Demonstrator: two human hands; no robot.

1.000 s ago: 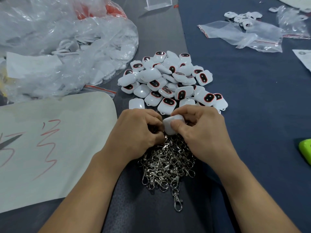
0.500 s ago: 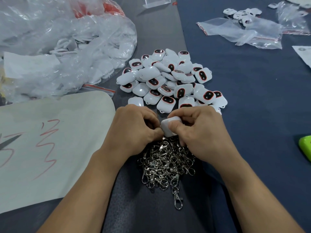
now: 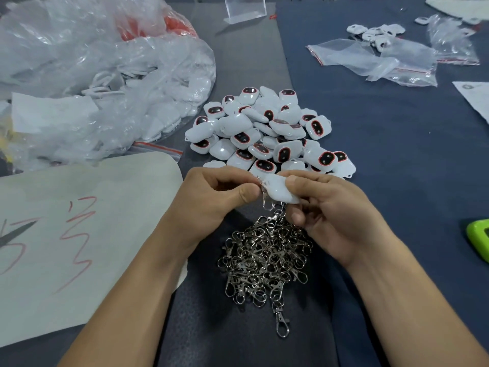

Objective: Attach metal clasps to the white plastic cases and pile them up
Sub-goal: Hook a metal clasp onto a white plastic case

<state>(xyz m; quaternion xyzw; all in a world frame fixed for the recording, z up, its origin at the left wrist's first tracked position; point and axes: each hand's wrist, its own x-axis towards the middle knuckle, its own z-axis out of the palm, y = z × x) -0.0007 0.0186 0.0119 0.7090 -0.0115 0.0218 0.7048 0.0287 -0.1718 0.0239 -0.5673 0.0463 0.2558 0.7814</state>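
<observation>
My right hand (image 3: 328,215) grips a white plastic case (image 3: 279,191) between thumb and fingers, just above the table's middle. My left hand (image 3: 211,200) pinches a metal clasp (image 3: 266,201) at the case's left edge, and the clasp hangs down from there. Below both hands lies a heap of loose metal clasps (image 3: 264,260). A pile of white cases (image 3: 267,133) with dark red-rimmed windows sits just beyond my hands.
A big clear plastic bag (image 3: 100,83) of white parts lies at the far left. A white sheet with red marks (image 3: 66,234) covers the near left. Clear bags (image 3: 375,62) and small white pieces lie far right. A green object (image 3: 479,239) sits at the right edge.
Both hands have lifted slightly and drawn a little apart. The case is now tilted, and the clasp shows hanging at its left edge.
</observation>
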